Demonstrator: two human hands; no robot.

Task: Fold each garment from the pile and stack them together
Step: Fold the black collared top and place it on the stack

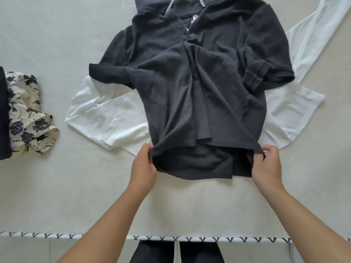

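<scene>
A black ribbed short-sleeved top [199, 76] with a pale lace trim at its collar lies rumpled on the table, collar away from me. My left hand [143, 168] pinches the left corner of its bottom hem, and my right hand [266, 164] pinches the right corner. The upper layer of the hem is lifted off the lower one between my hands. Under the top lies a white garment [106, 118], spread out and showing on both sides.
At the left edge sits a folded cream garment with black flowers [26, 114] beside a dark folded piece [3, 114]. The pale table cover [57, 186] ends in a black-and-white stitched border [209, 239] near me.
</scene>
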